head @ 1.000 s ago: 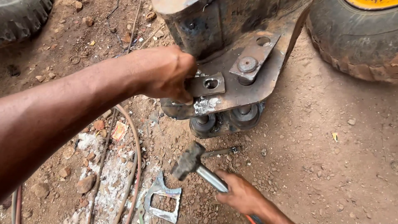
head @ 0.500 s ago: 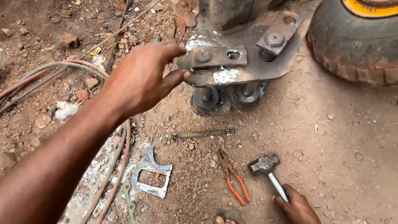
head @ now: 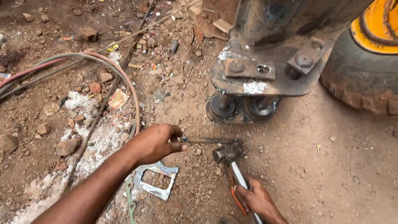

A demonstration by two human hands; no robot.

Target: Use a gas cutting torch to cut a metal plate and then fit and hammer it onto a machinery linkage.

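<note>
My left hand [head: 155, 143] is low over the dirt, its fingers pinching the near end of a thin dark metal rod [head: 211, 140] that lies on the ground. My right hand [head: 257, 199] grips the handle of a steel hammer [head: 230, 155], whose head rests on the soil beside the rod's far end. Orange-handled pliers [head: 236, 199] lie partly under that hand. Above them stands a rusty steel bracket plate [head: 265, 76] with bolts, a hole and a white mark, and two round fittings [head: 242, 108] beneath it.
A flat cut-out metal plate [head: 155, 182] lies under my left wrist. Hoses [head: 103, 62] curve across the dirt at left among stones and white powder. A large tyre with a yellow rim [head: 365, 70] stands at the right.
My left hand has left the bracket plate and come down to the rod on the ground. The hammer in my right hand has shifted beside the rod. The view has tilted downward.
</note>
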